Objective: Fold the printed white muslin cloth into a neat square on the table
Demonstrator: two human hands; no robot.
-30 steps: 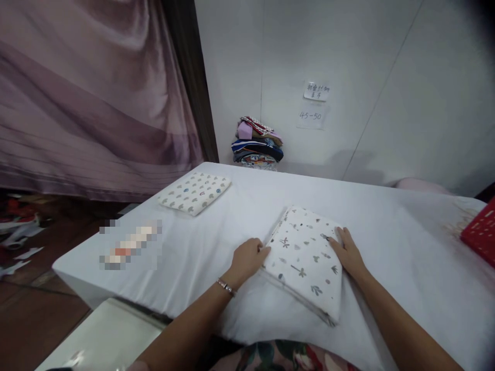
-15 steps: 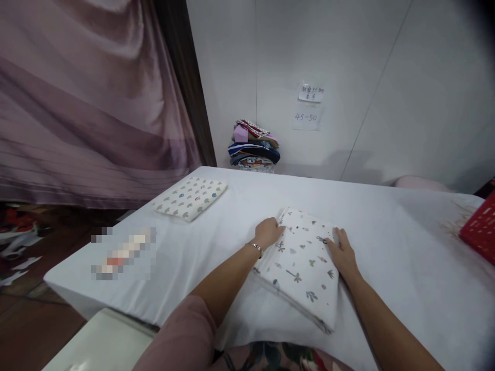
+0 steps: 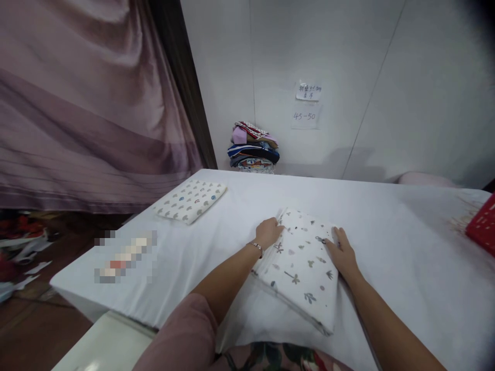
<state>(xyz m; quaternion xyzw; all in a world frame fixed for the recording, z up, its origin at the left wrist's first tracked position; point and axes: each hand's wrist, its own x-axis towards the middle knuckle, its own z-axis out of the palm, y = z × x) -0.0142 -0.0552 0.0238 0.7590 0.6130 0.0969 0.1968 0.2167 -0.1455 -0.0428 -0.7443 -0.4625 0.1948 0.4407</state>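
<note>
A folded white cloth with small palm-tree and leaf prints lies at a slant in front of me, its layers showing along the left and near edges. My left hand is closed on its upper left edge, thumb on top and the other fingers curled at the side. At the upper right edge, my right hand holds the cloth, its thumb on the print and its fingers along the outer side. Some fingertips of both hands are hidden.
Both hands work over a white-covered table. Another folded cloth with grey prints lies at the far left, near a pixelated patch. A fabric stack stands behind the table. Something red sits at the right edge.
The view has shifted slightly. Both hands stay at the same edges of the folded cloth, which has barely moved.
</note>
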